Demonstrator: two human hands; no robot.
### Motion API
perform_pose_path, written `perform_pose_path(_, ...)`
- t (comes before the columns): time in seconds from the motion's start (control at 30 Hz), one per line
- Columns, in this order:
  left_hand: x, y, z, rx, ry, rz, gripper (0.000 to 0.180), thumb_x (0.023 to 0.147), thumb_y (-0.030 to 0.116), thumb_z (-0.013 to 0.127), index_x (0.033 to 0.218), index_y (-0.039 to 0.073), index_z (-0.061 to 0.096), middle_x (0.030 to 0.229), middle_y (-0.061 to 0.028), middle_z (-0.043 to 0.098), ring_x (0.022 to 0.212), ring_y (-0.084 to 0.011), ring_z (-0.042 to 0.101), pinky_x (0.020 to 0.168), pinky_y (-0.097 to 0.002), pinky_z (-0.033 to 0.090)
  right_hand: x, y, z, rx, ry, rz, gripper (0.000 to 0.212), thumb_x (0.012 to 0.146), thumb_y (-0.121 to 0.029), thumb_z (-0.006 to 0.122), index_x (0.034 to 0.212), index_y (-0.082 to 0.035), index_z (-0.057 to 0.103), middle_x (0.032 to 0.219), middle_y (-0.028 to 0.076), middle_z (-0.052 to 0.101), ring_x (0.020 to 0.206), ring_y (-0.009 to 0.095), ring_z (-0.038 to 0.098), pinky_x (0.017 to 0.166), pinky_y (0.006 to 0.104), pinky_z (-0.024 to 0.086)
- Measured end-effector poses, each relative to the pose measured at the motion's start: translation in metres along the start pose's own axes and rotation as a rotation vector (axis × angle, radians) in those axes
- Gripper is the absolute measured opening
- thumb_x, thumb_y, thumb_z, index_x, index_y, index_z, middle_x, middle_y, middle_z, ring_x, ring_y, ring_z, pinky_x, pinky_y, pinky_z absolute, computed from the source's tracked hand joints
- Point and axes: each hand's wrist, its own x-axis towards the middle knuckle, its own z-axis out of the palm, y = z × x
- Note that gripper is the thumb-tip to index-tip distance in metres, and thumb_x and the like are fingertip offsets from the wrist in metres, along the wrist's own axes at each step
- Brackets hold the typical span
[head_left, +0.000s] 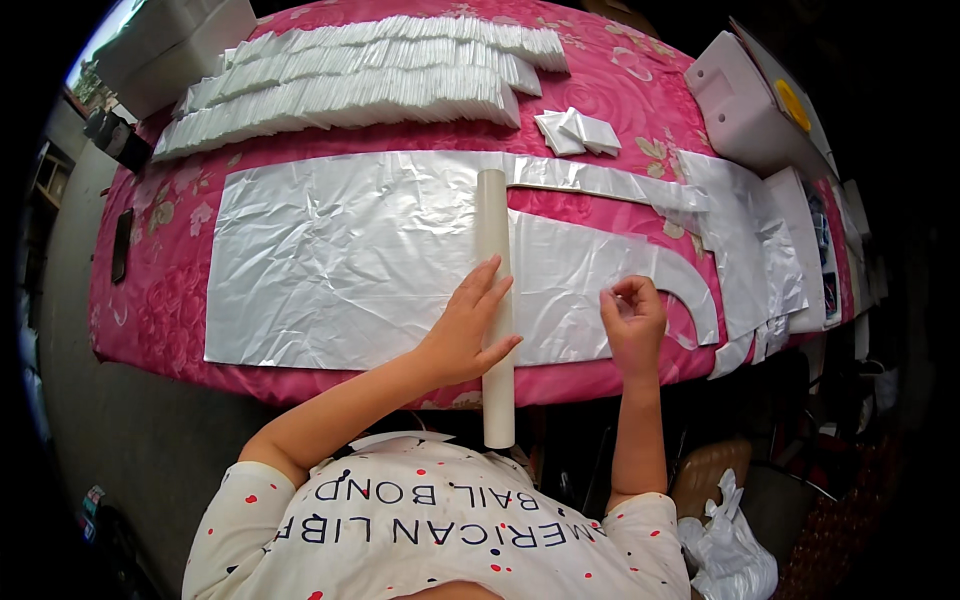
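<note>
White plastic carrier bag [320, 275] lies flat and unfolded from the left to the right of centre, while rows of folded packets [350, 95] at upper left look finished. Mid-frame, the left hand [462, 325] spreads its fingers over a pale tube [494, 225] crossing the bag; right of centre, the right hand's [636, 318] fingers curl thumbward, pinching what I cannot tell, and loose plastic film [735, 235] at right remains unfolded.

Tube [492, 220] as ref: L of it, plastic sheet [320, 260] lies low, OK to pass over; beyond & L, packet rows [340, 95] block; R, R hand [637, 322] in way; far R, foam box [735, 105]; L hand [463, 327] blocks mid
</note>
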Motion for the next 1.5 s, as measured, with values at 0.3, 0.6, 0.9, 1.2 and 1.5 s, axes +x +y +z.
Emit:
perform_pose_path(0.3,-0.027,-0.044,-0.105,-0.88,-0.151,-0.803,0.026,0.084,0.012,0.062,0.106,-0.001,0.059,0.086,-0.0076,0.064,0.075,-0.0124,0.061,0.068,-0.0261,0.05,-0.062,-0.061,0.083,0.041,-0.668,-0.461,0.031,0.074,-0.012,0.069,0.102,-0.002,0.058,0.099,0.011,0.06,0.087,0.028,0.059,0.073,0.0353,0.048)
perform_pose_path(0.6,-0.137,-0.127,-0.246,-0.282,0.225,-0.904,0.031,0.077,0.003,0.061,0.108,0.0,0.056,0.102,-0.0049,0.061,0.086,-0.0114,0.058,0.074,-0.0247,0.046,-0.092,-0.052,0.042,-0.512,-0.534,0.038,0.045,0.072,-0.036,0.071,0.097,-0.001,0.058,0.091,0.014,0.063,0.083,0.029,0.061,0.07,0.0361,0.049)
perform_pose_path(0.9,-0.019,-0.006,-0.103,0.194,0.063,-0.009,0.042,0.078,-0.002,0.055,0.12,0.001,0.05,0.117,-0.0163,0.053,0.107,-0.0335,0.051,0.09,-0.0386,0.043,-0.106,-0.028,0.05,-0.489,-0.67,0.294,0.05,0.074,-0.043,0.067,0.089,0.004,0.056,0.073,0.021,0.063,0.067,0.036,0.062,0.064,0.0421,0.049)
perform_pose_path(1.2,0.004,-0.048,0.0,0.473,-0.091,-0.012,0.059,0.084,0.019,0.041,0.135,-0.009,0.027,0.144,-0.0235,0.024,0.136,-0.0345,0.019,0.112,-0.0426,0.013,-0.07,-0.024,0.044,-0.466,-0.897,0.226,0.054,0.077,-0.049,0.064,0.078,0.005,0.061,0.067,0.02,0.061,0.062,0.036,0.061,0.06,0.0407,0.049)
perform_pose_path(1.5,0.007,-0.045,-0.001,0.548,-0.111,-0.005,0.061,0.085,0.022,0.039,0.135,-0.01,0.027,0.144,-0.0245,0.024,0.136,-0.0339,0.019,0.112,-0.0413,0.013,0.097,0.02,0.122,-0.075,-0.72,0.489,0.062,0.085,-0.056,0.053,0.081,0.005,0.064,0.073,0.011,0.064,0.063,0.016,0.062,0.06,0.0273,0.051)
